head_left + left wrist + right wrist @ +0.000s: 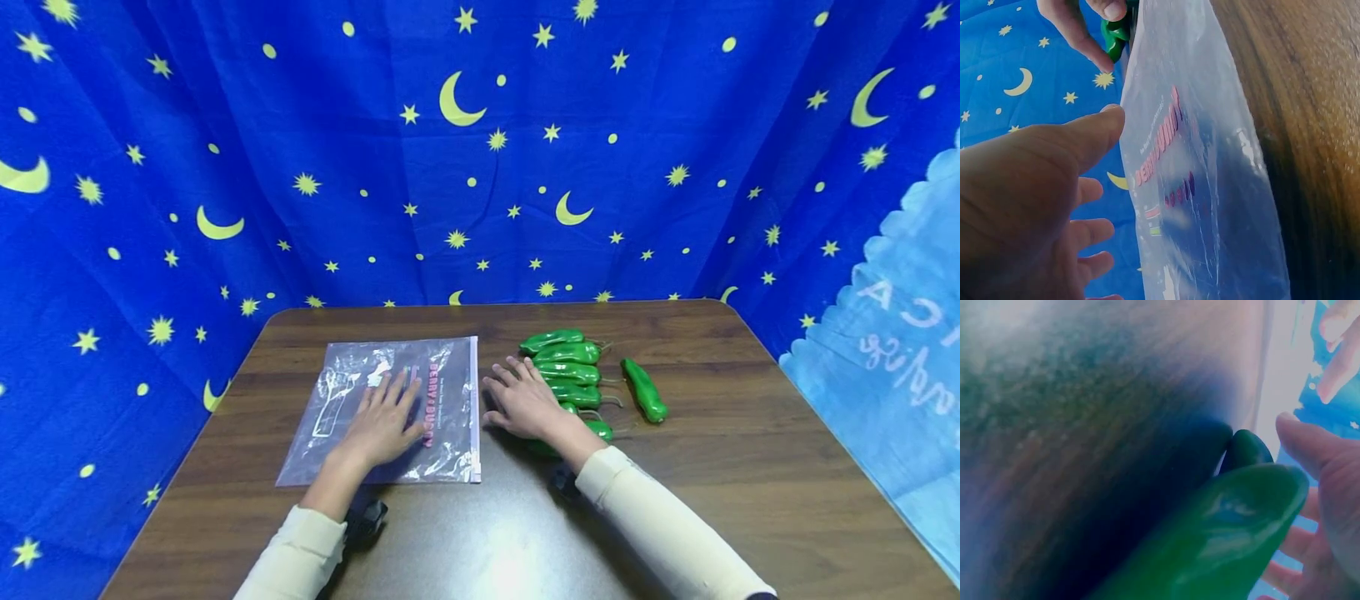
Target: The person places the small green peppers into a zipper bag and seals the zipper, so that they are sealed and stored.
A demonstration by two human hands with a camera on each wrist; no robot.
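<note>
Both hands poised over the work: the left hand (381,429), fingers spread and grasping nothing, lies over the clear printed bag (456,400); the right hand (525,404), likewise unclenched and without a hold, extends over the near-left part of a row of green peppers (567,372). Whether either palm makes contact cannot be told. The bag's closure strip (474,408) runs between the hands, just beside the right fingertips; a lone pepper (644,392) lies beyond the row, to the right of the right hand. The step appears preparatory, bag flat and peppers outside it. The next move probably calls for a fingertip pinch: at the thin strip for the bag, or around one smooth pepper.
</note>
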